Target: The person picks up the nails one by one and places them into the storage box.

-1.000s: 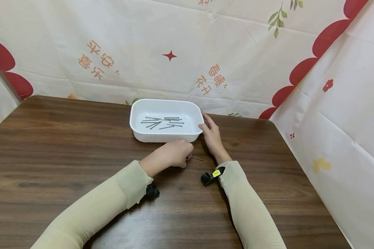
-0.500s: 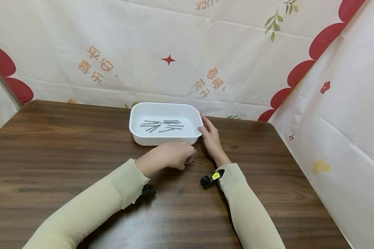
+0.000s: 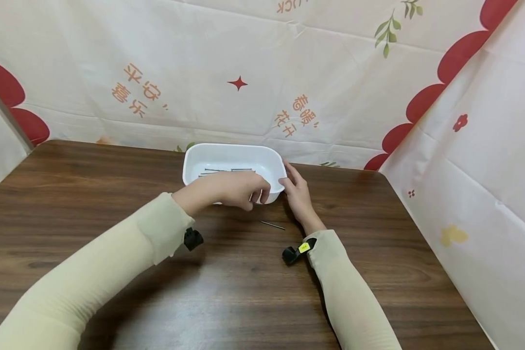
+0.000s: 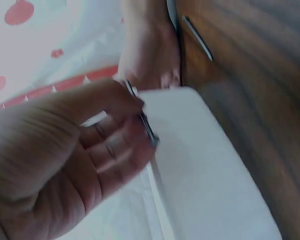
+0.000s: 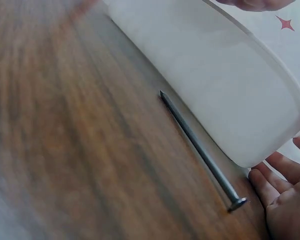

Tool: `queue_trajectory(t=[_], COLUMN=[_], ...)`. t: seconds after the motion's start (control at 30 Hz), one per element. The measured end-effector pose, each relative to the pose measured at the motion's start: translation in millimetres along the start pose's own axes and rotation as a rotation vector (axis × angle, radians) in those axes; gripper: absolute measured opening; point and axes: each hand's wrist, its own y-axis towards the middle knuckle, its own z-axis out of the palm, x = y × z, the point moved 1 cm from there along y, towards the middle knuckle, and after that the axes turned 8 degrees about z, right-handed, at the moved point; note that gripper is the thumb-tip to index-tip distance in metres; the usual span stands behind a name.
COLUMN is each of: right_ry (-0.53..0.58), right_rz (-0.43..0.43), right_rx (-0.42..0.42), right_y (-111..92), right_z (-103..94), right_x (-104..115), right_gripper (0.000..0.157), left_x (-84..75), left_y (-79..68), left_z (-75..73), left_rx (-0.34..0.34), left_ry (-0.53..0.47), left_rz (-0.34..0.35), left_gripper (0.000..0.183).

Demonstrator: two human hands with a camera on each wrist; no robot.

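My left hand (image 3: 240,188) is over the near wall of a white plastic tub (image 3: 269,163). In the left wrist view its thumb and fingers pinch a steel nail (image 4: 148,127) by the shank. On the table in front of the tub lies a second nail (image 5: 200,150), its pointed end and flat head plain in the right wrist view. My right hand (image 3: 298,194) holds the tub's right end, thumb at the rim and fingers around the outer side. Inside the tub are several more nails (image 3: 241,169), partly hidden behind my left hand.
The brown wood-grain table (image 3: 113,204) extends to both sides. A white printed cloth (image 3: 192,73) hangs right behind the tub, and another cloth wall (image 3: 472,175) stands along the right edge.
My left hand has picked up a nail from the table and moved up and away over the tub's near rim. One nail stays on the table. My right hand keeps its hold.
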Motion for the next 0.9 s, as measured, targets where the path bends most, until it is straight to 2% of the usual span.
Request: queue_trajectory(t=[0.13,0.3,0.47,0.63,0.9], right_ry=[0.008,0.038,0.011,-0.006,0.006], right_rz=[0.014,0.030,0.019,-0.002,0.008], right_rx=[0.007,0.015,0.007,-0.004,0.009], right_y=[4.5,16.7,19.7,17.8,17.4], right_z=[-2.2,-4.5,-2.9,-0.9,-0.4], right_x=[-4.7,-20.7,-28.9,-30.8,-28.5], right_gripper=[0.059,0.059,0.058,0.057,0.057], left_x=[15.3,35.7,54.8,70.3,91.7], left_y=[-1.1,-1.1,-3.1,-0.4,9.8], left_z=[-10.2,-20.2,-26.3,-27.1,-17.5], left_rx=[0.012,-0.019,-0.035,-0.025,-0.010], left_ry=[-0.100,-0.065,-0.052,-0.046,-0.010], left_rz=[-0.016,-0.064,-0.136,-0.187,-0.282], left_gripper=[0.023,0.022,0.021,0.021,0.020])
